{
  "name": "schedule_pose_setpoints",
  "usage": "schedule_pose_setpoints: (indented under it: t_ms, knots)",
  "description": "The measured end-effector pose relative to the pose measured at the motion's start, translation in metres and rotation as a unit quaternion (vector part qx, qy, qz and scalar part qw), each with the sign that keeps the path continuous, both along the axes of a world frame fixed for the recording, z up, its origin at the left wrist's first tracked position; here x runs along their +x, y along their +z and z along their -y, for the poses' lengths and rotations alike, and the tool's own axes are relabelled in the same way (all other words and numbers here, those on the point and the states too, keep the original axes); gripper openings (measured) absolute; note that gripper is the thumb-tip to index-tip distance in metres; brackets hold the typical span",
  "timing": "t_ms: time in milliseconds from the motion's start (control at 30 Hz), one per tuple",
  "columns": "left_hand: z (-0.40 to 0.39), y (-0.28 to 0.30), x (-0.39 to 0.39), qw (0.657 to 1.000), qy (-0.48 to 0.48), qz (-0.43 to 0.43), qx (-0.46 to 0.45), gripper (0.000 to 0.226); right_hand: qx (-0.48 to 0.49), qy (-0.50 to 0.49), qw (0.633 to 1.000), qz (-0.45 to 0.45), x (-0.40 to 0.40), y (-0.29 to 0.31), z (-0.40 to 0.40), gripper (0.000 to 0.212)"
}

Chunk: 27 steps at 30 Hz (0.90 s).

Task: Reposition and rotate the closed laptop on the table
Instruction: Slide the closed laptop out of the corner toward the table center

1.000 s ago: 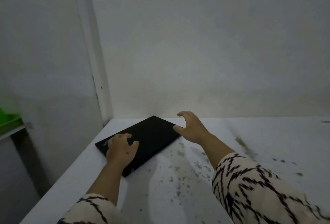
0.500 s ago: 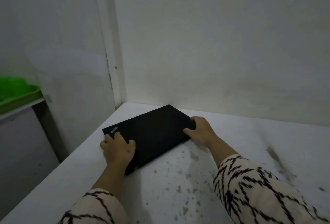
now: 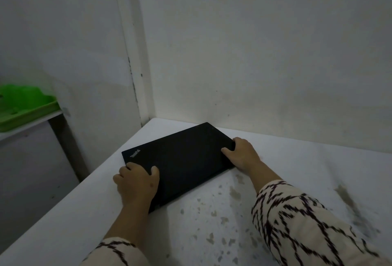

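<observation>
A closed black laptop point(image 3: 182, 157) lies flat and skewed on the white table point(image 3: 63, 223), near the back left corner, its logo at the left end. My left hand point(image 3: 136, 183) grips its near left edge, thumb on the lid. My right hand point(image 3: 241, 155) clasps its right edge, fingers curled over the corner. Both forearms wear patterned cream sleeves.
Walls meet just behind the laptop, with a vertical strip point(image 3: 135, 74) in the corner. The table's left edge drops off beside the laptop. A green tray point(image 3: 23, 106) rests on a lower shelf to the left. Stains point(image 3: 233, 193) speckle the tabletop to the right.
My right hand went from hovering open beside the laptop to clasping its right edge. My left hand slid from the lid to the near left edge. The view moved closer.
</observation>
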<state>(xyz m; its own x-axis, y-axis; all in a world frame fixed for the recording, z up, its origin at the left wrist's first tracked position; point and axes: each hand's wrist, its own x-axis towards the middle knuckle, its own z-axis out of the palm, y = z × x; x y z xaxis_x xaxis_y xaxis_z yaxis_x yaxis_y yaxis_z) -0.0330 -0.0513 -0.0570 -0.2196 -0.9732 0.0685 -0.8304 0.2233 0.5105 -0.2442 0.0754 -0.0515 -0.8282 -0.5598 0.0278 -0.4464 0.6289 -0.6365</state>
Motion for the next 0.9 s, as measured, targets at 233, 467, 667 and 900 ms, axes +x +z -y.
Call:
schedule_pose_setpoints:
  t_ms: [233, 467, 667, 900]
  knots:
    - [0.004, -0.003, -0.002, 0.997, 0.054, -0.033, 0.036, 0.067, 0.091, -0.028, 0.995, -0.041, -0.015, -0.001, 0.011, 0.052]
    - [0.017, -0.007, -0.001, 0.983, 0.083, -0.133, 0.099, 0.058, 0.051, -0.055, 0.997, -0.021, -0.024, -0.009, 0.017, 0.058]
    - [0.018, -0.008, -0.003, 0.978, 0.076, -0.152, 0.118, 0.054, 0.033, -0.093, 0.995, -0.022, -0.023, -0.017, 0.002, 0.059]
    - [-0.005, -0.010, -0.009, 0.973, 0.041, -0.182, 0.133, 0.052, 0.032, -0.141, 0.989, -0.014, -0.019, -0.019, -0.042, 0.059]
